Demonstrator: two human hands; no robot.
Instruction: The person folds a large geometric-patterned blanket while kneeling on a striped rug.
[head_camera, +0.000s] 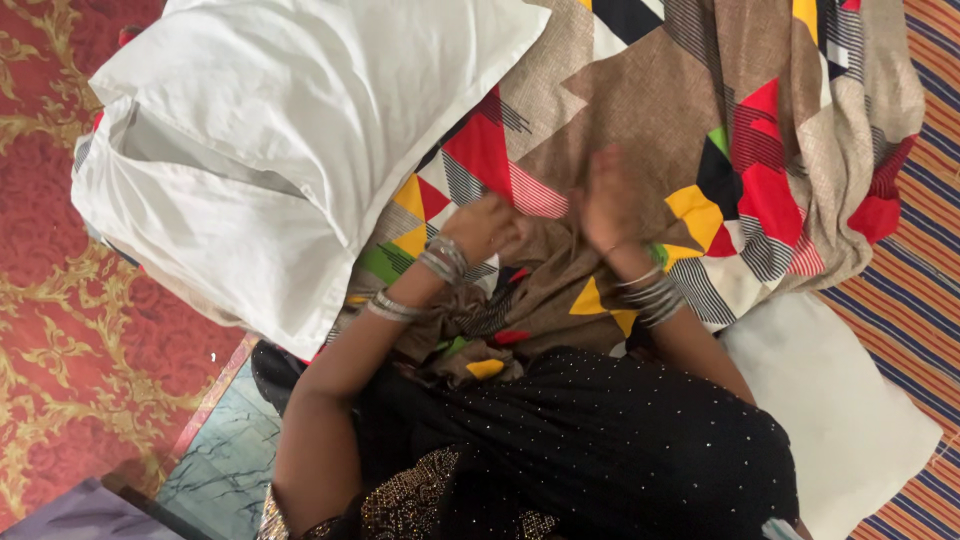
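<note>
I am sitting in a home, in a sleeping or living room. A white pillow (270, 150) is lying at ten o'clock on a patterned bedcover (700, 130), a red and gold carpet (60, 330) is spreading at nine, and a striped mat (925, 250) is showing at three.

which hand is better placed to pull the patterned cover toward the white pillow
Probably left. The left hand grips bunched patterned cover right beside the white pillow. The right hand lies blurred on the cloth, farther from the pillow.
</note>
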